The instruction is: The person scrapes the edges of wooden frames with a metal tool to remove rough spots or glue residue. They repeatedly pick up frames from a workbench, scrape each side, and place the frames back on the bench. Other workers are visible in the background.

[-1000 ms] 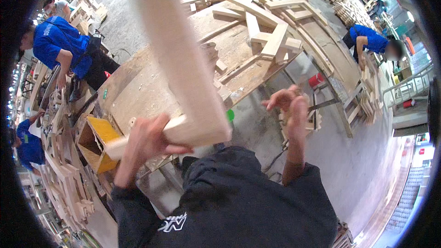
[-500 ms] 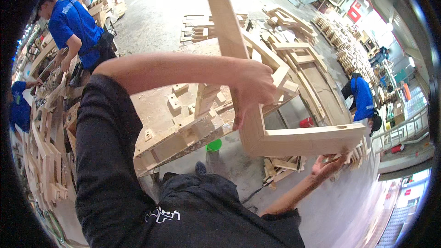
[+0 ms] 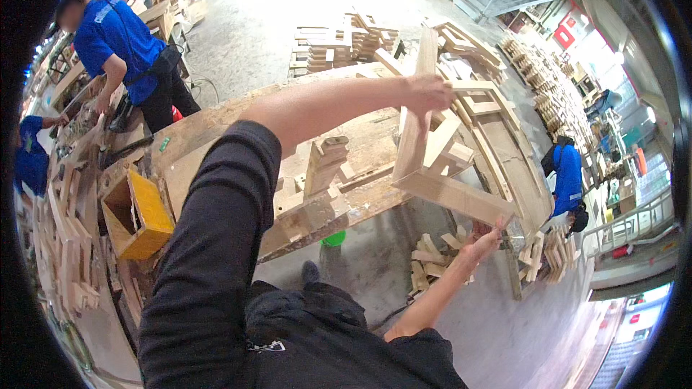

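An L-shaped pale wooden frame piece (image 3: 458,196) is held out in front of me, above the right end of the workbench (image 3: 216,119). My left hand (image 3: 429,94) is closed round its long upright arm. At the free end of its shorter arm, my right hand (image 3: 484,240) grips from below, with its fingers partly hidden by the wood. Behind the held piece, more wooden frame parts (image 3: 441,142) lie at the bench's end. A short upright wood block (image 3: 326,166) stands on the bench, left of the piece.
A yellow wooden box (image 3: 149,217) sits at the left. Under the bench is a green bucket (image 3: 333,238). Stacked wooden parts (image 3: 328,50) lie beyond it, with loose pieces (image 3: 432,256) on the floor below. Co-workers in blue shirts (image 3: 119,36) are at left and right.
Both hands have carried the L-shaped piece away from me, toward the far right end of the bench. My left hand now sits higher on the long arm. The view has shifted slightly.
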The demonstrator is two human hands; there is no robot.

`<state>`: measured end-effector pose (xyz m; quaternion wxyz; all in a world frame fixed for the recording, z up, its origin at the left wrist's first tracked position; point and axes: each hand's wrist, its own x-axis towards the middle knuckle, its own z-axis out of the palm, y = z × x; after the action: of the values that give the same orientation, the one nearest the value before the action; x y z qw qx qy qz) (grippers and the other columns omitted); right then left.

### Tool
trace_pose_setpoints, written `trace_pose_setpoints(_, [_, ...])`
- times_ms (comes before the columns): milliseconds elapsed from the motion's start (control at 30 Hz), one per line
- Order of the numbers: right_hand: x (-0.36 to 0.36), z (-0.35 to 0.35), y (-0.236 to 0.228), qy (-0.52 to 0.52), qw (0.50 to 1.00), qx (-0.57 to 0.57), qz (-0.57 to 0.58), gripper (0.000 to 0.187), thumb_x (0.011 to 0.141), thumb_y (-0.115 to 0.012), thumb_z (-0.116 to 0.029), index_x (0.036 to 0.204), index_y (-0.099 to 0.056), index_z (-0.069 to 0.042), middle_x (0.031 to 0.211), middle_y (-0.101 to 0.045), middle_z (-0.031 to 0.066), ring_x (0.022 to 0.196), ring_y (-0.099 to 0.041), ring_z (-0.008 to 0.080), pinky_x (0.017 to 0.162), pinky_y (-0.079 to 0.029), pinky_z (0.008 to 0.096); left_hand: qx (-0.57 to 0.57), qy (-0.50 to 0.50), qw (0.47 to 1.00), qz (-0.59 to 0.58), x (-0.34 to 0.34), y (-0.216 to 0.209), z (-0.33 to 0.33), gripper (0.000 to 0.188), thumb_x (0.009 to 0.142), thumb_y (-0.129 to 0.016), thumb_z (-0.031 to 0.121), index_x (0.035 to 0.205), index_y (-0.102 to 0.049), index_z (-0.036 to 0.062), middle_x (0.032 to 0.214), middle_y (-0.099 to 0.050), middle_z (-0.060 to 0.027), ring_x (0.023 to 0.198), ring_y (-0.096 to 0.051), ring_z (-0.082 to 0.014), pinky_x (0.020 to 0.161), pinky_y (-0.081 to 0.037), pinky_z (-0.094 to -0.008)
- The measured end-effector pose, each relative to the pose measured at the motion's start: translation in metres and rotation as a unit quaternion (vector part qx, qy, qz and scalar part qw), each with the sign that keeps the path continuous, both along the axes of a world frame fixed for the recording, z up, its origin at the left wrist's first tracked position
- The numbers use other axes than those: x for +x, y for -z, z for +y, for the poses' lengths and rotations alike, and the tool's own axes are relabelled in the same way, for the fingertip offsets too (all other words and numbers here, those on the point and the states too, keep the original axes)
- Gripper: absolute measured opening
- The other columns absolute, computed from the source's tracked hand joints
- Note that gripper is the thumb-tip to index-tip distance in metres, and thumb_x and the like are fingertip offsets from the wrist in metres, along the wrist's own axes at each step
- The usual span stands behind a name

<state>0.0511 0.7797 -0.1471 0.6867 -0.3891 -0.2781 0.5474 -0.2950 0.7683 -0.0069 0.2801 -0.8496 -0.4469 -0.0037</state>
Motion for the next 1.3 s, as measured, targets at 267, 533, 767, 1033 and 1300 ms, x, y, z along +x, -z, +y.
trace_pose_setpoints(267, [-0.018,0.109,0.075,-0.018,0.994,0.000,-0.112,0.053,0.080,-0.074,-0.028,0.118,-0.057,0.004,0.113,-0.059,0.0173,0.092,-0.062,0.0276,0.071,-0.055,0.0388,0.024,-0.185,0.968,-0.167,-0.051,-0.007,-0.065,0.049,0.087,-0.064,0.046,0.117,-0.059,0.0076,0.129,-0.050,-0.0135,0.129,-0.040,-0.0276,0.108,-0.035,-0.0438])
trace_pose_setpoints(533, [-0.074,0.141,0.103,0.044,0.847,-0.243,-0.471,0.071,0.082,-0.065,-0.049,0.127,-0.053,0.005,0.123,-0.057,0.0212,0.107,-0.056,0.0313,0.091,-0.047,0.0455,0.063,-0.366,0.880,-0.297,-0.096,0.038,-0.331,0.034,0.087,-0.066,0.038,0.101,-0.062,0.0070,0.118,-0.054,-0.0159,0.117,-0.048,-0.0326,0.100,-0.040,-0.0444])
trace_pose_setpoints(767, [-0.089,0.201,0.119,-0.201,0.973,-0.035,-0.110,0.067,0.088,-0.061,-0.045,0.132,-0.048,0.004,0.128,-0.056,0.0149,0.103,-0.062,0.0265,0.087,-0.054,0.0366,0.081,-0.543,0.755,-0.358,-0.030,0.083,-0.524,0.026,0.078,-0.075,0.024,0.093,-0.064,0.0059,0.110,-0.059,-0.0161,0.108,-0.055,-0.0347,0.094,-0.044,-0.0431])
trace_pose_setpoints(1033, [-0.126,0.244,0.120,-0.120,0.893,-0.096,-0.424,0.046,0.081,-0.071,-0.035,0.103,-0.064,0.005,0.099,-0.066,0.0186,0.091,-0.066,0.0249,0.065,-0.054,0.0376,0.093,-0.673,0.624,-0.386,0.078,0.130,-0.599,0.021,0.074,-0.075,0.017,0.088,-0.065,0.0036,0.106,-0.059,-0.0153,0.107,-0.054,-0.0344,0.093,-0.043,-0.0433])
trace_pose_setpoints(1300, [-0.070,0.222,0.048,0.094,0.640,-0.040,-0.761,0.042,0.083,-0.067,-0.029,0.105,-0.066,0.008,0.095,-0.067,0.0215,0.085,-0.063,0.0290,0.076,-0.051,0.0420,0.078,-0.639,0.621,-0.448,0.081,0.170,-0.602,0.023,0.075,-0.074,0.021,0.089,-0.066,0.0047,0.102,-0.062,-0.0147,0.100,-0.058,-0.0318,0.089,-0.046,-0.0408])
